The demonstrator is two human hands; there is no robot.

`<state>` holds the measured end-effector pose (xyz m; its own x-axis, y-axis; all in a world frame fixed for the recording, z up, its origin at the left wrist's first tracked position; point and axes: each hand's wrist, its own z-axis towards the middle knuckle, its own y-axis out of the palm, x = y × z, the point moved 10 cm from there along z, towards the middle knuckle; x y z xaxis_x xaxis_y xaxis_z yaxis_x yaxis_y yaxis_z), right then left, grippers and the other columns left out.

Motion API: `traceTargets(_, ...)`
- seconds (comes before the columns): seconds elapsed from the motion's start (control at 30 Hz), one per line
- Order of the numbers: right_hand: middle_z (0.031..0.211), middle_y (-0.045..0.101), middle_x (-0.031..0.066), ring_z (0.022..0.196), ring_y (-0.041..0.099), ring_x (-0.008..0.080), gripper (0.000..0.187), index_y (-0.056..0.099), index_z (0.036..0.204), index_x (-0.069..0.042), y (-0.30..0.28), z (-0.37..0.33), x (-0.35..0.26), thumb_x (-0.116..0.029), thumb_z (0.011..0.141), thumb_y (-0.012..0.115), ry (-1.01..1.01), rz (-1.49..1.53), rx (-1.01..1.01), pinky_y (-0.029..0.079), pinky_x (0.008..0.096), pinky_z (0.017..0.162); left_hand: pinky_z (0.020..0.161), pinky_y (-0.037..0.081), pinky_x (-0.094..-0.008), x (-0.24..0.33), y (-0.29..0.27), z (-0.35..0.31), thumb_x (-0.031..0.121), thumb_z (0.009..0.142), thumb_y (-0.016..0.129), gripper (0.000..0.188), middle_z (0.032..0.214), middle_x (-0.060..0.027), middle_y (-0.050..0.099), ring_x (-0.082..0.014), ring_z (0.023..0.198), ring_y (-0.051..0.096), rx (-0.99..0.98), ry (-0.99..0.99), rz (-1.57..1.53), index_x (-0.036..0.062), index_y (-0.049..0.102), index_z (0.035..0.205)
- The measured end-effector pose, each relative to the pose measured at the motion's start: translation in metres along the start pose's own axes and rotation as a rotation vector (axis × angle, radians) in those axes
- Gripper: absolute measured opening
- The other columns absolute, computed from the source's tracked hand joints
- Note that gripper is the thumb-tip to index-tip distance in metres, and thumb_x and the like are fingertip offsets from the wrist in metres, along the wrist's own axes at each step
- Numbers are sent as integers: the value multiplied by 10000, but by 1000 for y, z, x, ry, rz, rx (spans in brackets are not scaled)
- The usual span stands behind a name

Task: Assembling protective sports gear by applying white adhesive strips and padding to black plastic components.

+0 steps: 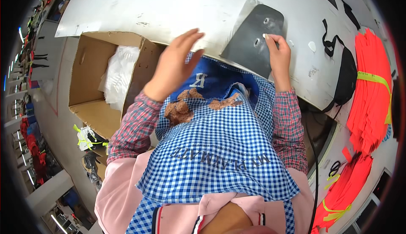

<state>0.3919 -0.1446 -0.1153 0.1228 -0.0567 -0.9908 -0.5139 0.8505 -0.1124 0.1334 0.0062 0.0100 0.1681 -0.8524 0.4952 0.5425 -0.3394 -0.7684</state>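
A dark grey panel (243, 43) with rounded corners and two small slots lies on the white table, with a translucent sheet (249, 6) showing along its edges. My right hand (279, 58) is over the panel's right side. Its thumb and forefinger pinch a small white piece (264, 35), whose exact kind I cannot make out. Left of the panel, my left hand (174, 65) hovers near the table's front edge with fingers stretched out and nothing in them. A white oval piece (311, 46) rests on the table right of my right hand.
At the left stands an open cardboard box (91, 65) with clear plastic bags (122, 73) inside. A black pouch with straps (346, 75) and tied bundles of bright red fabric (372, 94) lie at the right. Scissors (335, 167) lie lower right, near a black cable (315, 170).
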Motion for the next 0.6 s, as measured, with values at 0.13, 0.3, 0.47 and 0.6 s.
traceTargets(0.13,913,727,75,856,646,138,250,702,970,-8,13,20,-2,-249,905,709,-40,-176,-48,498,281,794,1030,481,-414,1,73,11,119,902,699,479,1443,-171,492,-370,1287,517,-121,25,-147,68,546,1352)
traceTargets(0.3,890,727,82,835,657,159,266,709,971,-31,20,27,5,-282,884,711,13,-260,-93,503,293,775,1120,392,-434,-2,123,10,173,916,676,503,1470,-182,467,-377,1385,412,-197,158,-51,43,523,1378)
traceTargets(0.47,851,716,76,790,651,154,247,709,957,-32,12,28,9,-269,886,709,23,-303,-57,510,300,750,1126,384,-438,-5,133,7,159,913,671,483,1479,-175,463,-377,1393,403,-223,175,-22,47,543,1364)
traceTargets(0.6,838,715,79,780,667,162,234,705,963,-27,2,21,5,-250,892,710,51,-281,31,520,306,748,1121,389,-444,-8,134,6,192,928,652,444,1470,-170,474,-374,1385,413,-211,169,-19,48,571,1340)
